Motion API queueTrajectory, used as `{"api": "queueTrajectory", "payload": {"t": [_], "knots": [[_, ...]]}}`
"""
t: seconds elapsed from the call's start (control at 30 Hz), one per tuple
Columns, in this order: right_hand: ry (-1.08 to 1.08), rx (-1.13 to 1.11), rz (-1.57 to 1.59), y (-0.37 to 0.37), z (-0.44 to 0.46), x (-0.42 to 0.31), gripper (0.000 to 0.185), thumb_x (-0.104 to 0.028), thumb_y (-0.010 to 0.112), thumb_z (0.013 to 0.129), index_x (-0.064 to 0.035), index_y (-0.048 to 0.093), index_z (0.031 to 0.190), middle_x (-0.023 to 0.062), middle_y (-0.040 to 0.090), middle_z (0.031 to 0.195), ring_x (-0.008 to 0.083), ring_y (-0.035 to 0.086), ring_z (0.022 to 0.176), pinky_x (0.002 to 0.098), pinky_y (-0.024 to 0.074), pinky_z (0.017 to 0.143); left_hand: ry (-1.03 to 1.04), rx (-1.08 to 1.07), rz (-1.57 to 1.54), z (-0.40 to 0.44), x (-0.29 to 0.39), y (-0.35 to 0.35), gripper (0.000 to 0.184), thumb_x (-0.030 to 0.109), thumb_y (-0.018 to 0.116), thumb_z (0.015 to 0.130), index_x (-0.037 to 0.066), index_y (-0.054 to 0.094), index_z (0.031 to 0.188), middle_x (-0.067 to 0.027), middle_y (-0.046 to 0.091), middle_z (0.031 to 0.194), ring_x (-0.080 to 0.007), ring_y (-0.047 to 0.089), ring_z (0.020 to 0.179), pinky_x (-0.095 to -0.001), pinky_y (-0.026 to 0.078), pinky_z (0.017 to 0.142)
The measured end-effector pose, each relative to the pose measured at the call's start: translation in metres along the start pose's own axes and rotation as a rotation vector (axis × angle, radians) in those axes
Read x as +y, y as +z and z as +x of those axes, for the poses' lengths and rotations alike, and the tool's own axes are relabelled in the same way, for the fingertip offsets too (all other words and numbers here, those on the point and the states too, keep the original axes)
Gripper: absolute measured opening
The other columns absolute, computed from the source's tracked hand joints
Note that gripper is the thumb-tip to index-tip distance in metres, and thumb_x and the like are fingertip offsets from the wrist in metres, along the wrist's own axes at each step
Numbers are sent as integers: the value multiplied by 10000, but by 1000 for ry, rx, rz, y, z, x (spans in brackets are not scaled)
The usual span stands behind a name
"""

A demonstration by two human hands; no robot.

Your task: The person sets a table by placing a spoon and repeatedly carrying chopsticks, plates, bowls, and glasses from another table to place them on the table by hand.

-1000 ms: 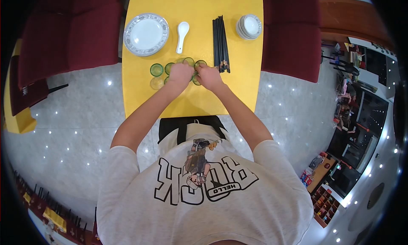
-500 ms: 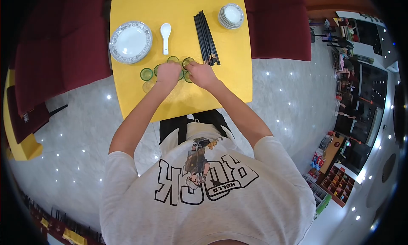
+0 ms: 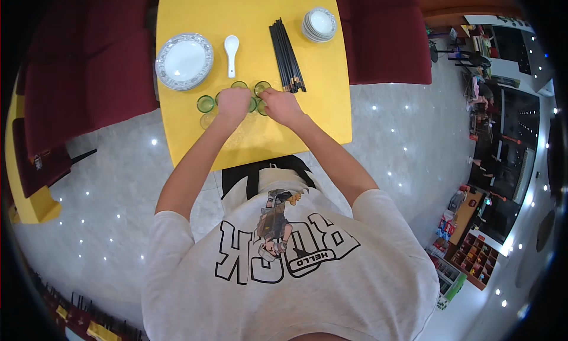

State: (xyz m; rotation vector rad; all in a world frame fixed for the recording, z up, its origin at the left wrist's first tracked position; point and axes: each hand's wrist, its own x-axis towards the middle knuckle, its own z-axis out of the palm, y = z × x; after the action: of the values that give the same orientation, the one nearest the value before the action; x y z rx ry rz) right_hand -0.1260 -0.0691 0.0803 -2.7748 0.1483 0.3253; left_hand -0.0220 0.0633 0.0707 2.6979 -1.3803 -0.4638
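Several green glasses stand in a cluster near the front of the yellow table [image 3: 254, 145]. My left hand [image 3: 235, 102] is over the middle of them, fingers closed and pointing down; what it grips is hidden beneath it. My right hand [image 3: 281, 106] is at the cluster's right side, its fingers pinched at the rim of a green glass [image 3: 262, 88]. Another green glass [image 3: 206, 103] stands at the left end, with a clear glass [image 3: 207, 121] just below it. Parts of other glasses show between my hands.
White patterned plates [image 3: 184, 61] are stacked at the left, beside a white spoon [image 3: 231, 56]. Black chopsticks [image 3: 286, 57] lie right of centre, and small white dishes [image 3: 319, 24] are stacked at the back right. Dark red seats [image 3: 384, 39] flank the table.
The view has shifted, so the table appears further left and slightly turned than a second ago. Both hands stay at the glasses, with little visible movement.
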Motion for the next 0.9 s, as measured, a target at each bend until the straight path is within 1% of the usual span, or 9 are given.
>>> {"api": "queueTrajectory", "payload": {"t": [0.1, 0.17, 0.3, 0.37, 0.47, 0.6, 0.67, 0.8, 0.9], "knots": [[36, -26, -4, 5, 5, 1, 337, -110, 584, 729, -79, 568, 1064, 84, 583, 972, 277, 612, 814, 381, 508, 683, -38, 9, -9, -1, 1, -2, 61, 103, 590, 725, 76, 645, 720, -104, 647, 724, -248, 656, 669, -357, 514, 546], [45, 1, 6, 8, 5, 3, 311, -107, 593, 719, -80, 585, 1029, 86, 585, 956, 278, 612, 814, 384, 508, 682, -21, -42, -16, -2, 6, -8, 67, 115, 593, 726, 73, 644, 725, -108, 647, 729, -254, 655, 675, -369, 509, 549], [41, -28, -26, 11, 7, 2, 287, -106, 599, 712, -79, 591, 998, 86, 583, 942, 277, 614, 808, 385, 507, 676, 29, -13, -14, -2, 6, 11, 70, 126, 595, 727, 80, 647, 732, -110, 649, 742, -255, 653, 669, -368, 507, 556], [75, -29, -19, 8, 7, -3, 200, -120, 594, 739, -63, 581, 931, 88, 592, 951, 277, 624, 811, 386, 506, 680, 7, -26, -28, -7, 9, 8, 69, 117, 591, 730, 81, 648, 743, -112, 651, 762, -253, 653, 668, -356, 504, 556], [60, -22, -33, 10, 7, -3, 207, -130, 599, 744, -56, 573, 936, 90, 591, 943, 278, 625, 801, 382, 508, 673, 20, 20, 18, -12, 11, 8, 105, 97, 558, 754, 104, 663, 756, -88, 659, 763, -226, 660, 705, -338, 511, 564], [57, -38, -48, 6, 4, -5, 221, -134, 598, 749, -50, 560, 950, 98, 590, 933, 284, 628, 787, 383, 509, 662, -1, -2, 2, -15, 11, 9, 103, 100, 559, 756, 98, 662, 764, -89, 655, 787, -229, 659, 702, -336, 514, 565], [48, -24, -55, 9, 2, -4, 364, -87, 619, 697, -65, 555, 1055, 93, 583, 968, 281, 625, 790, 384, 511, 660, -35, 40, 11, -14, 9, 19, 99, 96, 556, 758, 90, 654, 770, -94, 649, 788, -232, 657, 702, -338, 516, 571], [8, -42, -82, -5, 1, -8, 380, -85, 618, 695, -67, 546, 1068, 96, 582, 995, 281, 626, 787, 384, 511, 659, -66, 45, -41, -20, 10, 7, 99, 97, 553, 761, 69, 635, 808, -113, 636, 838, -246, 654, 720, -344, 517, 579], [-18, -28, -56, -21, -2, -11, 396, -75, 613, 696, -77, 537, 1084, 95, 575, 1009, 281, 624, 796, 384, 509, 666, -95, 146, -66, -29, 9, -1, 85, 96, 559, 752, 57, 601, 815, -106, 602, 853, -260, 643, 703, -355, 508, 566]]}}
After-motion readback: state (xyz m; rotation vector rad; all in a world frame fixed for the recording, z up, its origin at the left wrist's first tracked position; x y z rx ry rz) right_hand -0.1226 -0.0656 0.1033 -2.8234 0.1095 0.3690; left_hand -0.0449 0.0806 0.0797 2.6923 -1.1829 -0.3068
